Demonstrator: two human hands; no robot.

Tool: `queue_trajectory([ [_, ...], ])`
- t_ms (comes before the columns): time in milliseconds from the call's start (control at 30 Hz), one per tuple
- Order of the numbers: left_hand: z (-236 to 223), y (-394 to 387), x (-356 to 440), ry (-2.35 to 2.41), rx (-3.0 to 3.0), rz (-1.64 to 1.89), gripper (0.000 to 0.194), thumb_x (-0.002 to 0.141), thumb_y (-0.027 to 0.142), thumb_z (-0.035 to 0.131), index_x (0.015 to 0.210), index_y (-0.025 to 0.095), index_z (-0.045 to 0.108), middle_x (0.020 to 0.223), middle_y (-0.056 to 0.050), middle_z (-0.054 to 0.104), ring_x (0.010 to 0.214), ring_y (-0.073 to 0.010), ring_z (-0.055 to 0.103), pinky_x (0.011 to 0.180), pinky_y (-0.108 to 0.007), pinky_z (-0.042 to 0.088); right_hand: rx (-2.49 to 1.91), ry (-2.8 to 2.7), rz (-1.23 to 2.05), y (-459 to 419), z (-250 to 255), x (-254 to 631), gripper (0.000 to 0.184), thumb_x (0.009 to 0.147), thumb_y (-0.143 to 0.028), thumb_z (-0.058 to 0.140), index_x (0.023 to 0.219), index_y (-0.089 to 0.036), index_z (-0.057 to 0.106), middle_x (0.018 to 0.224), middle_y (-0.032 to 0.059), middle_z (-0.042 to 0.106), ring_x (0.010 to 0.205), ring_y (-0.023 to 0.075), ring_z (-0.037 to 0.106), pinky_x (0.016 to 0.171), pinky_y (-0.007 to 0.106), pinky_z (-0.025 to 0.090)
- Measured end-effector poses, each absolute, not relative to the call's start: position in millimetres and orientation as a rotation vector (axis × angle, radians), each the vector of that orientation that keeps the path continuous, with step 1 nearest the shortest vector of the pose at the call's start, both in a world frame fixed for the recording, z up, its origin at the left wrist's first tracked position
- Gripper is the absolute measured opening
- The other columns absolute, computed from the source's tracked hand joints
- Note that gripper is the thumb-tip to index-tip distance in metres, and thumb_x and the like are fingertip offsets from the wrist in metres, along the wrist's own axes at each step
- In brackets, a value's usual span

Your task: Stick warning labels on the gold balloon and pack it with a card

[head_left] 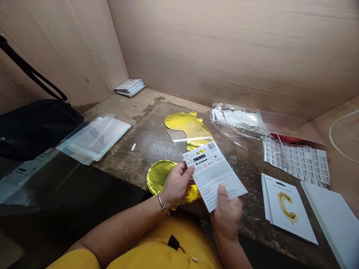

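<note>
Printed barcode card (213, 175) sits gripped by both hands, held apart at its edges, left hand (177, 185) on the left side, right hand (226, 216) lower down, long axis slanting away over a gold foil balloon (158, 176).

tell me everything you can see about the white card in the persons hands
The white printed card is a thin rectangular paper card, held flat and tilted. It has a barcode near its top corner, a row of small black and red symbols, and blocks of fine text too small to read. A clear plastic film runs from its top edge. The left hand pinches its left edge, and the right hand holds its lower edge, thumb on the printed face, above a gold foil balloon.
</note>
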State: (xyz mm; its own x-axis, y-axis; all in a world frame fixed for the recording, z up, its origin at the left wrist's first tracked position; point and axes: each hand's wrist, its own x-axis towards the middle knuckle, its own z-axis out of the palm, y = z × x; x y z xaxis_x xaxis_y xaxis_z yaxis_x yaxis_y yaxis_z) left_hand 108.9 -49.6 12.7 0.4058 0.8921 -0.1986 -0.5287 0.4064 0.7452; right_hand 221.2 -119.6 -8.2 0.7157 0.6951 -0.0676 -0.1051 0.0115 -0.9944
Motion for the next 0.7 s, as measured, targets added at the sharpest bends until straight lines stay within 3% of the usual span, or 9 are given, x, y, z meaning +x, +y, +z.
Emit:
queue_trajectory([
  [100, 9.9, -46.8, 101.9, 0.665, 0.690, 0.971, 0.040, 0.075, 0.042, 0.076, 0.099, 0.013, 0.065, 0.098, -0.010, 0.073, 0.079, -0.0204, 0.071, 0.067, -0.029, 0.057, -1.336, -0.417, 0.707, -117.7, -7.6, 220.5, 0.053, 0.082, -0.043, 0.063, 0.124, -0.012, 0.059, 0.105, 0.0130, 0.072, 0.094, 0.0258, 0.069, 0.082, 0.041, 0.057],
  [233, 8.0, -48.4, 101.9, 0.655, 0.734, 0.984, 0.037, 0.076, 0.042, 0.075, 0.095, 0.011, 0.067, 0.087, -0.009, 0.074, 0.071, -0.0190, 0.071, 0.068, -0.030, 0.058, -1.278, -0.335, 0.778, -117.6, -0.5, 217.5, 0.057, 0.081, -0.041, 0.065, 0.131, -0.016, 0.054, 0.110, 0.0109, 0.071, 0.097, 0.0241, 0.068, 0.085, 0.040, 0.056],
  [367, 11.0, -49.4, 106.6, 0.675, 0.798, 1.093, 0.035, 0.072, 0.032, 0.078, 0.098, 0.012, 0.065, 0.094, -0.010, 0.074, 0.082, -0.0197, 0.071, 0.071, -0.028, 0.057, -1.281, -0.326, 0.787, -118.3, -0.9, 215.7, 0.056, 0.082, -0.041, 0.063, 0.132, -0.017, 0.053, 0.113, 0.0111, 0.069, 0.098, 0.0242, 0.068, 0.087, 0.041, 0.055],
  [500, 16.4, -46.7, 114.3, 0.661, 0.857, 1.211, 0.042, 0.070, 0.020, 0.078, 0.108, 0.016, 0.062, 0.105, -0.009, 0.072, 0.096, -0.0206, 0.068, 0.085, -0.030, 0.055, -1.305, -0.353, 0.779, -120.4, -6.6, 212.3, 0.054, 0.080, -0.043, 0.065, 0.125, -0.015, 0.058, 0.112, 0.0123, 0.070, 0.098, 0.0253, 0.068, 0.086, 0.042, 0.055],
  [700, 21.9, -50.2, 119.3, 0.624, 0.911, 1.135, 0.027, 0.068, 0.021, 0.079, 0.092, 0.013, 0.069, 0.100, -0.009, 0.074, 0.095, -0.0252, 0.069, 0.091, -0.038, 0.054, -1.291, -0.404, 0.742, -113.0, -6.3, 209.5, 0.060, 0.080, -0.046, 0.065, 0.129, -0.014, 0.055, 0.100, 0.0101, 0.073, 0.088, 0.0234, 0.070, 0.084, 0.040, 0.055],
])
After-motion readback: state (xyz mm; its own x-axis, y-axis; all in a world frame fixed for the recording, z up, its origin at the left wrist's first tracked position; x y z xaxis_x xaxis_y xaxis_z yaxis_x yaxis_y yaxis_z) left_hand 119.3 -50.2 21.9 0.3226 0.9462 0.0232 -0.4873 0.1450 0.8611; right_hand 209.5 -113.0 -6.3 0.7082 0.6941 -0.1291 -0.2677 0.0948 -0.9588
